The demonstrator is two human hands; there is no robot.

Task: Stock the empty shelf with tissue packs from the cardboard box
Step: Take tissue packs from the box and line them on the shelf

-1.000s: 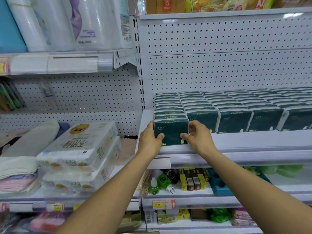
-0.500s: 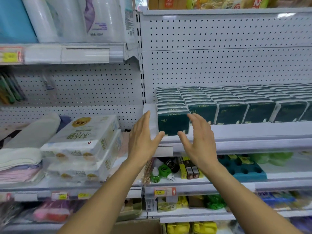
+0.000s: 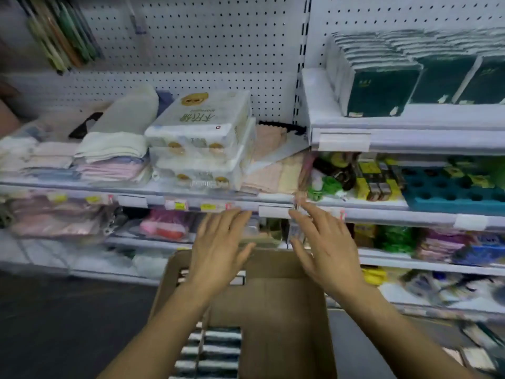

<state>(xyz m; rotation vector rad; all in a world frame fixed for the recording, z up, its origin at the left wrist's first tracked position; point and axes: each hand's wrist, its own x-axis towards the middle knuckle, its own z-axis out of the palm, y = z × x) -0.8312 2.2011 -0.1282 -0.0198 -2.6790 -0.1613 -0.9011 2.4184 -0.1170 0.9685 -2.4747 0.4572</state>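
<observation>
Both hands empty, fingers spread: left hand (image 3: 218, 250), right hand (image 3: 325, 255) over cardboard box (image 3: 284, 310). Tissue packs (image 3: 216, 351) stand packed inside; likely light, soft, slick-wrapped — squeeze flat sides between palms

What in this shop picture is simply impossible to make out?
- Head view: how many tissue packs remain in the cardboard box; the forearms and bottom edge hide them.
- Price labels on the shelf rail: blurred, unreadable.
- The stocked row of packs: cut off by the right edge.
- Both hands, left and right, are motion-smeared.
</observation>
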